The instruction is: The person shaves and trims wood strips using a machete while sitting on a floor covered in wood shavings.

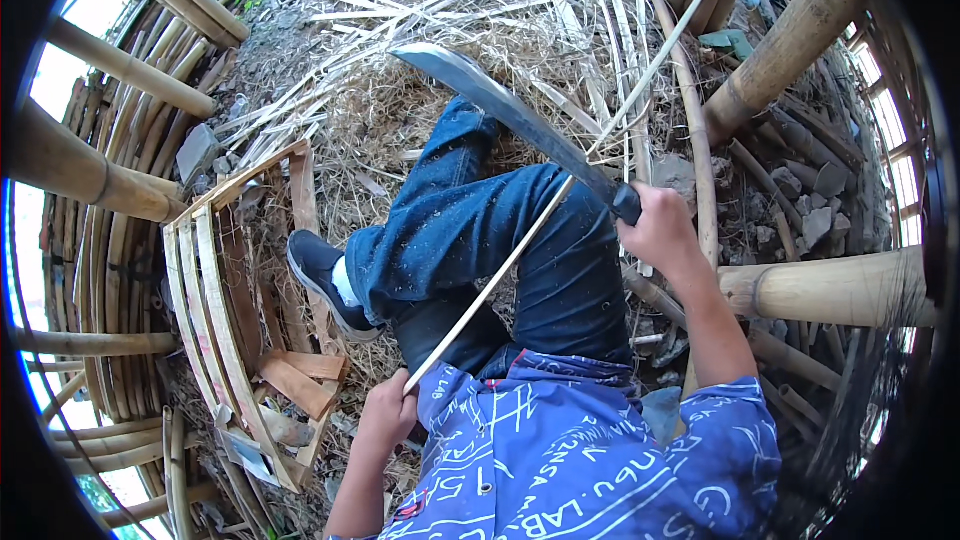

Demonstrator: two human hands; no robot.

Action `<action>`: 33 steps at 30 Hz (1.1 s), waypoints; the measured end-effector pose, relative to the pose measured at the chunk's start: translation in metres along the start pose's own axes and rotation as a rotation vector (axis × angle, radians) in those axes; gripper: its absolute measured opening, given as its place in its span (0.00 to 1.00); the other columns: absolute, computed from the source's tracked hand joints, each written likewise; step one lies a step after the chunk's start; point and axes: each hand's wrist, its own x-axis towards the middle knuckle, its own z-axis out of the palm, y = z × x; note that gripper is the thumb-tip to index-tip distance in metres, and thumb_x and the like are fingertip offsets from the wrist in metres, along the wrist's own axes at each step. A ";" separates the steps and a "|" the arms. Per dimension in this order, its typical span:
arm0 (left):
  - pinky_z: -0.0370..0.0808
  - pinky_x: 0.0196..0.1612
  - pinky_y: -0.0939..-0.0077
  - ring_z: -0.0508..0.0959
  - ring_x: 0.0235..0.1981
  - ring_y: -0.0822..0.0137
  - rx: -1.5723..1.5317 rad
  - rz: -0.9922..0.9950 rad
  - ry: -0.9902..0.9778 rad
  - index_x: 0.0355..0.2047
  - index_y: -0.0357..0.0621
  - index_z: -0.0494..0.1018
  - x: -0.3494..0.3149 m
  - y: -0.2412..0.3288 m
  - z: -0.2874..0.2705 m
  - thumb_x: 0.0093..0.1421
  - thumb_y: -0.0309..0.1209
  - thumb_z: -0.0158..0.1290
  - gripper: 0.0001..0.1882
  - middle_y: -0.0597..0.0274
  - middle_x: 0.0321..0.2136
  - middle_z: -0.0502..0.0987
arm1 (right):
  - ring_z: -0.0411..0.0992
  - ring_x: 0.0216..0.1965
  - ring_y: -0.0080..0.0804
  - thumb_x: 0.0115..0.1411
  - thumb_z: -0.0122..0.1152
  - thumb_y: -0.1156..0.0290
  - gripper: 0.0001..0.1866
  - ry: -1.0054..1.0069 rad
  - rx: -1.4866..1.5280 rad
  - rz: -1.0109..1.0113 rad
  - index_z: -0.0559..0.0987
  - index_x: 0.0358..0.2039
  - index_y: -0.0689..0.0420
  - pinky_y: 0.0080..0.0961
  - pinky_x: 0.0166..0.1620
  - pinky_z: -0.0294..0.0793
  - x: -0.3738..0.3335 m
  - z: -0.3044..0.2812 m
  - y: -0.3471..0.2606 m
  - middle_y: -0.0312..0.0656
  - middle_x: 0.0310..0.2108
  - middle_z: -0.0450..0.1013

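Observation:
My right hand (pixel 660 228) is closed round the dark handle of a machete (pixel 495 105), whose broad blade with a curved tip points away to the upper left. Beneath the blade, near its handle end, runs a long thin bamboo strip (pixel 490 285). My left hand (pixel 388 410) grips the strip's near end beside my waist. From there the strip slants across my bent legs, passes the blade and reaches far up to the right. Whether the blade's edge touches the strip I cannot tell.
A slatted wooden crate (pixel 210 310) stands at my left. Loose bamboo strips (pixel 440 10) and shavings (pixel 380 120) litter the ground ahead. Thick bamboo poles (pixel 790 40) rise on both sides. Broken stones (pixel 815 225) lie at the right, beside a long thin pole (pixel 692 110).

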 end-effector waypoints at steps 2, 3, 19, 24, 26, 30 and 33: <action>0.70 0.28 0.50 0.75 0.25 0.40 0.018 -0.018 -0.006 0.28 0.37 0.67 0.010 0.006 0.002 0.56 0.26 0.48 0.04 0.40 0.21 0.73 | 0.76 0.31 0.58 0.44 0.65 0.72 0.12 0.004 0.005 0.001 0.77 0.30 0.61 0.46 0.38 0.77 -0.003 0.000 -0.003 0.56 0.24 0.76; 0.69 0.28 0.50 0.75 0.25 0.39 0.010 -0.051 0.003 0.27 0.37 0.67 0.014 0.012 0.003 0.58 0.28 0.49 0.06 0.40 0.20 0.73 | 0.76 0.31 0.57 0.44 0.65 0.72 0.12 0.005 0.015 -0.001 0.77 0.31 0.60 0.46 0.38 0.77 -0.004 0.001 -0.005 0.56 0.24 0.76; 0.69 0.26 0.47 0.75 0.24 0.39 0.053 -0.020 0.048 0.28 0.39 0.68 0.031 0.036 0.020 0.64 0.35 0.50 0.12 0.41 0.18 0.73 | 0.77 0.33 0.54 0.46 0.62 0.69 0.11 -0.057 -0.221 0.181 0.78 0.31 0.57 0.45 0.39 0.78 0.019 -0.002 0.039 0.55 0.26 0.77; 0.69 0.26 0.47 0.75 0.24 0.39 0.106 0.000 0.066 0.28 0.39 0.67 0.029 0.032 0.018 0.64 0.35 0.50 0.12 0.41 0.18 0.73 | 0.76 0.31 0.56 0.43 0.61 0.70 0.10 -0.124 -0.197 -0.039 0.78 0.29 0.58 0.46 0.38 0.76 -0.002 0.003 0.015 0.55 0.23 0.75; 0.69 0.26 0.47 0.75 0.24 0.39 0.069 -0.011 0.061 0.28 0.39 0.67 0.029 0.027 0.020 0.64 0.35 0.50 0.12 0.41 0.18 0.73 | 0.76 0.33 0.55 0.43 0.62 0.69 0.11 -0.146 -0.218 0.064 0.79 0.30 0.58 0.46 0.39 0.77 0.012 0.000 0.023 0.54 0.25 0.76; 0.68 0.25 0.50 0.75 0.24 0.39 0.080 0.001 0.051 0.28 0.38 0.68 0.035 0.049 0.018 0.63 0.31 0.50 0.09 0.41 0.18 0.71 | 0.77 0.34 0.55 0.45 0.61 0.69 0.12 -0.058 -0.121 0.237 0.78 0.31 0.59 0.46 0.41 0.77 0.025 0.012 0.035 0.55 0.27 0.77; 0.68 0.25 0.50 0.75 0.24 0.39 0.093 -0.016 0.040 0.28 0.38 0.68 0.039 0.038 0.018 0.63 0.30 0.50 0.09 0.40 0.18 0.71 | 0.77 0.34 0.54 0.45 0.61 0.69 0.12 -0.034 -0.129 0.246 0.78 0.31 0.59 0.46 0.40 0.77 0.019 0.009 0.025 0.55 0.26 0.77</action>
